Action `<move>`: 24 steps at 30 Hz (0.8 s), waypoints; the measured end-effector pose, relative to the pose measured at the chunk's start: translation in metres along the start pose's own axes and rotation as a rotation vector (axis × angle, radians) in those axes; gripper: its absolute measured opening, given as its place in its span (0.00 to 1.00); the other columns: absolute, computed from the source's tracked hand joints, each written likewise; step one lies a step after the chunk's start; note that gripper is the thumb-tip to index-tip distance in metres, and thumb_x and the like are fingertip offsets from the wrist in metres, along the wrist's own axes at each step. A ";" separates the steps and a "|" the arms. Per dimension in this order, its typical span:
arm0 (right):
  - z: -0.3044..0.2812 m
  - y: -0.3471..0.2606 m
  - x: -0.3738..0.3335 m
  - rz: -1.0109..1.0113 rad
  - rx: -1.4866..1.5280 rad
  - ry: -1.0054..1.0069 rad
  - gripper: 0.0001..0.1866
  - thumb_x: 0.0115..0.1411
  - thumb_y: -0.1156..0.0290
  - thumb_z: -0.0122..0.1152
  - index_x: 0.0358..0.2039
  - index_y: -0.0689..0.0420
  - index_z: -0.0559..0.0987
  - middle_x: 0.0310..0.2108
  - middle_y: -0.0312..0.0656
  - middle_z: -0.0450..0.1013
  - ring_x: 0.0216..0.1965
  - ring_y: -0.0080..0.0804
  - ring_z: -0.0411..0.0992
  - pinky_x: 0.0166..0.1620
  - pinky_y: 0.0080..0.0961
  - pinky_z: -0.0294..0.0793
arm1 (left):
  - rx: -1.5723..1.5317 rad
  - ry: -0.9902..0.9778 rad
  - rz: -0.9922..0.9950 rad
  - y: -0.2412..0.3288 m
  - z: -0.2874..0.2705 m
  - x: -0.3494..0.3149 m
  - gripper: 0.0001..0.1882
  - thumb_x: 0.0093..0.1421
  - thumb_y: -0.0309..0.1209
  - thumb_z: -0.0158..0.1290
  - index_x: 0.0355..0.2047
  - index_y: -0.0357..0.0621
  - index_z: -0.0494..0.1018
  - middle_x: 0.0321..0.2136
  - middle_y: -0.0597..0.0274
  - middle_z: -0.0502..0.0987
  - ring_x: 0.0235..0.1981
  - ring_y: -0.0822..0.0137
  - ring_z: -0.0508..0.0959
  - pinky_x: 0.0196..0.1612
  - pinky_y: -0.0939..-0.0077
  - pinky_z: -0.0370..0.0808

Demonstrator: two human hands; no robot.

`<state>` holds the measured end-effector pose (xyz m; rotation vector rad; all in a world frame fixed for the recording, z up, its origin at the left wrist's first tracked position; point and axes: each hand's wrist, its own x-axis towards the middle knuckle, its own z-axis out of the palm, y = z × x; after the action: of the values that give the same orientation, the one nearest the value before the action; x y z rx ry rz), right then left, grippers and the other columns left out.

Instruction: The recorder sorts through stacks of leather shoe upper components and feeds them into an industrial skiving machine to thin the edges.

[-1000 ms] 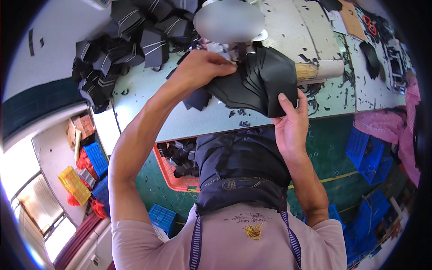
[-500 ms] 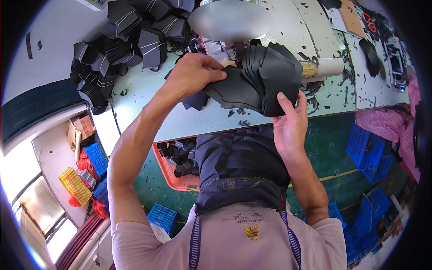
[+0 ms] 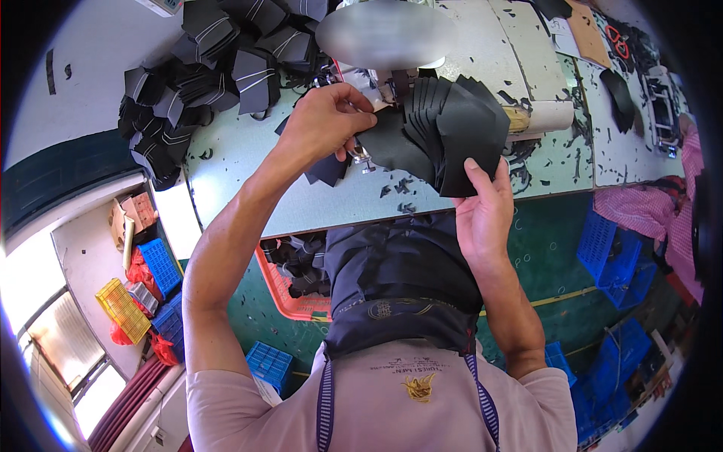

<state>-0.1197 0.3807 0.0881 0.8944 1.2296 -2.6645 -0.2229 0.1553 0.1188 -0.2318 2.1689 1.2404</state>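
My right hand (image 3: 486, 218) holds a fanned stack of black, flat cut pieces (image 3: 473, 128) by its near end, thumb on top and fingers underneath. The pieces overlap like spread cards above the pale work table. One black piece (image 3: 395, 143) reaches out from the stack to the left. At that piece's far left edge, my left hand (image 3: 324, 124) is closed in a pinch, thumb against forefinger. Just beyond the hands are metal machine parts (image 3: 392, 90), partly covered by a blurred oval. More black pieces (image 3: 327, 169) lie under my left wrist.
Bundles of black pieces tied with pale bands (image 3: 256, 79) are heaped at the back left. Dark scraps litter the table (image 3: 301, 207). A salmon-coloured basket (image 3: 301, 307) with black pieces stands below its edge. Red-handled scissors (image 3: 617, 41) lie far right, blue crates (image 3: 602, 245) below.
The pieces reaching left from the stack have shifted right, and their lower left part no longer shows. A small metal part now shows beside my left fingers. My right hand keeps its hold.
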 end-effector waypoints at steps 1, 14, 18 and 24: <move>0.000 0.000 0.000 0.011 0.020 -0.016 0.17 0.64 0.78 0.58 0.53 0.57 0.70 0.47 0.38 0.74 0.45 0.26 0.76 0.45 0.25 0.79 | 0.037 0.016 -0.002 0.006 0.000 -0.001 0.14 0.59 0.30 0.61 0.42 0.34 0.78 0.22 0.65 0.78 0.19 0.76 0.76 0.22 0.80 0.73; -0.035 0.041 -0.043 -0.312 -0.686 -0.318 0.28 0.57 0.74 0.62 0.58 0.66 0.68 0.48 0.52 0.74 0.52 0.41 0.72 0.59 0.35 0.67 | -0.094 0.112 0.150 -0.067 0.118 -0.085 0.34 0.62 0.27 0.57 0.65 0.30 0.58 0.54 0.45 0.73 0.55 0.59 0.74 0.57 0.65 0.71; -0.042 -0.008 -0.056 0.138 -0.588 -0.452 0.47 0.57 0.60 0.71 0.69 0.54 0.53 0.62 0.50 0.56 0.62 0.42 0.61 0.59 0.41 0.69 | -0.390 -0.290 -0.068 -0.053 0.055 -0.131 0.26 0.58 0.21 0.57 0.58 0.31 0.68 0.48 0.54 0.77 0.49 0.65 0.76 0.55 0.69 0.73; -0.057 0.012 -0.082 0.125 -0.918 -1.067 0.24 0.64 0.62 0.59 0.56 0.60 0.68 0.44 0.59 0.73 0.48 0.60 0.71 0.50 0.47 0.71 | -0.082 -0.689 -0.184 -0.089 0.053 -0.164 0.22 0.60 0.28 0.61 0.54 0.36 0.72 0.44 0.59 0.79 0.45 0.66 0.77 0.53 0.70 0.72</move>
<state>-0.0210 0.4000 0.0952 -0.4977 1.6109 -1.6002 -0.0312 0.1265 0.1327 -0.0238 1.4742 1.0965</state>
